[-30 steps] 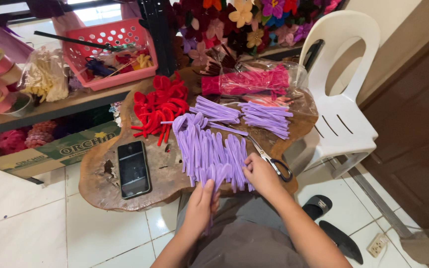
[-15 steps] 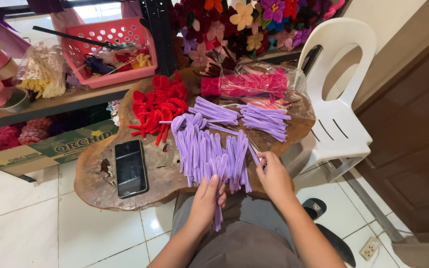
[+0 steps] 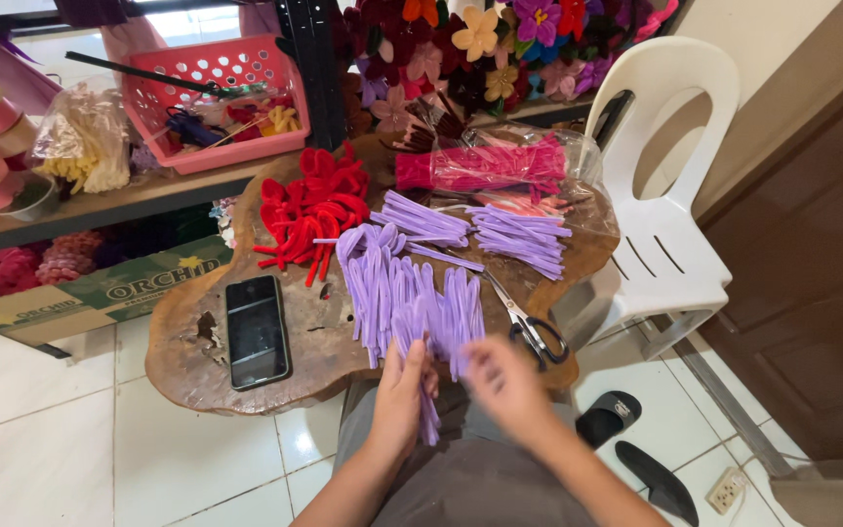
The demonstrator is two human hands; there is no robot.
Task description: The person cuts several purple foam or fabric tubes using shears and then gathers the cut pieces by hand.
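I see left hand point(image 3: 404, 390) gripping a purple pipe cleaner point(image 3: 428, 415); right hand point(image 3: 507, 385) blurred, grip unclear. Pink basket point(image 3: 215, 102) of craft bits far ahead-left.

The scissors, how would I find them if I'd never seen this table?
Look at the low wooden table with the wavy edge, then at its near right end, just right of the big pile of purple fuzzy stems. The scissors lie flat there, blades pointing away. They are the only shiny metal thing with black loop handles.
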